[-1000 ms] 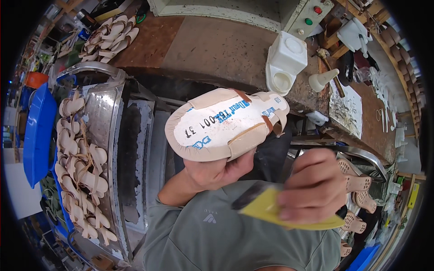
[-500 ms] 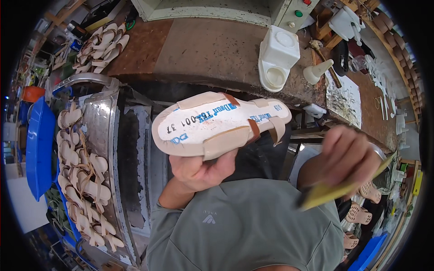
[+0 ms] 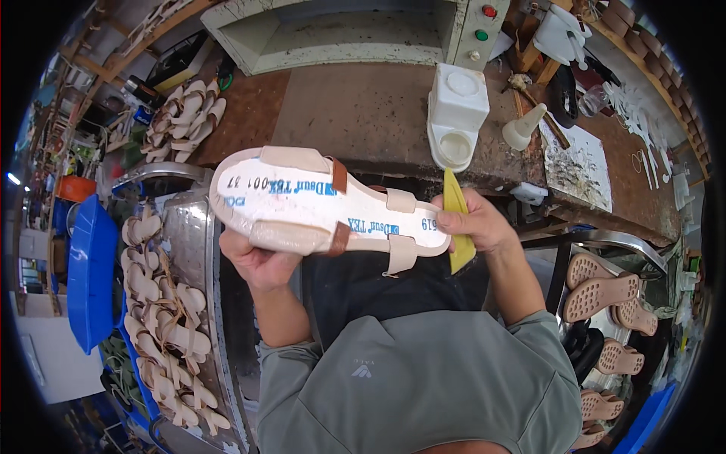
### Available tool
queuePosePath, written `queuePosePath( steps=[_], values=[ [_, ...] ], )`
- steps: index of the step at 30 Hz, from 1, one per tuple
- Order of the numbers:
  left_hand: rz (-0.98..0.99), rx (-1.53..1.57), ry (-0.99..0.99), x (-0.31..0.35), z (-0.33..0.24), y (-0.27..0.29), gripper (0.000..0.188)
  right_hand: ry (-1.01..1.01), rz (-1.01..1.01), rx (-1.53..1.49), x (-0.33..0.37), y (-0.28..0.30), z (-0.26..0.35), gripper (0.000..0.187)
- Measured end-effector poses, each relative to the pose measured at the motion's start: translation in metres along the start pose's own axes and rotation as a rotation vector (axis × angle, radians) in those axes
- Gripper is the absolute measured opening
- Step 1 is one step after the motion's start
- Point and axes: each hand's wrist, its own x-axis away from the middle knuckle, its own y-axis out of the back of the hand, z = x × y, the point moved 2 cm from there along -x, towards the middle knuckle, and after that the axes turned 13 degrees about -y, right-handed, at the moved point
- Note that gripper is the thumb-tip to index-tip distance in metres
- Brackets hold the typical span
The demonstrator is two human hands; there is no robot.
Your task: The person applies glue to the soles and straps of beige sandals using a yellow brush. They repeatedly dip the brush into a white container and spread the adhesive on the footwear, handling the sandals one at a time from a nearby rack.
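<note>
A beige sandal upper on a shoe last lies bottom up across my view, its pale printed underside (image 3: 378, 217) facing me. Its wide toe end points left and its narrow heel end right, with brown straps folded over at the middle. My left hand (image 3: 263, 261) grips it from below at the toe end. At the heel end my right hand (image 3: 488, 221) holds a flat yellow tool (image 3: 457, 198) with a pointed top; the thumb is at the heel. I cannot tell whether the yellow tool itself touches the heel. A loose beige strap (image 3: 401, 254) hangs off the near edge.
Ahead is a brown workbench (image 3: 340, 106) with a white glue dispenser (image 3: 458, 102), a white nozzle cone (image 3: 524, 127) and an open metal cabinet (image 3: 348, 30). Beige sandals (image 3: 178, 333) pile on the left beside a blue tray (image 3: 89, 280). Perforated soles (image 3: 605, 295) sit on the right.
The sandal has shifted left and slightly turned. My right hand has moved left from the lower right to the heel, bringing the yellow tool along, now held upright. The head view has shifted.
</note>
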Motion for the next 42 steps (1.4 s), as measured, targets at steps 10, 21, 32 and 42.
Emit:
queuePosePath(
  steps=[10, 21, 32, 42],
  values=[
    [0.051, 0.314, 0.321, 0.040, 0.023, -0.093, 0.094, 0.108, -0.020, -0.288, -0.025, -0.015, -0.006, 0.023],
    [-0.004, 0.207, 0.360, 0.056, 0.049, -0.093, 0.052, -0.004, 0.055, -0.546, -0.041, -0.004, -0.020, 0.018],
    [-0.014, 0.083, 0.443, 0.055, 0.071, -0.088, 0.027, 0.029, -0.440, -0.063, -0.018, 0.089, -0.016, 0.029],
    [-0.136, 0.343, 0.788, 0.092, 0.116, -0.093, 0.024, 0.281, -1.026, 0.631, -0.029, 0.129, -0.012, 0.014]
  ],
)
